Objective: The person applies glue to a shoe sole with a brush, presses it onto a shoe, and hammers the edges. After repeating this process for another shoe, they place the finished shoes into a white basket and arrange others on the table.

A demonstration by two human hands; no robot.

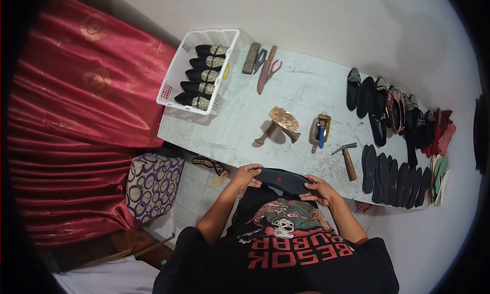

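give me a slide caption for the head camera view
Both hands, left hand and right hand, hold a black shoe sole at the edge of a white workbench beside a hammer.

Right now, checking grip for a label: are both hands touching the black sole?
Touching. The head view shows the left hand gripping one end of the black sole and the right hand the other.

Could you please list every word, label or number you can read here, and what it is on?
"BESOK" on the black T-shirt, seen upside down.
"RUBUH" or similar, the line beside it: too blurred to be sure.
Small red marks on the sole held in both hands: too small to read.
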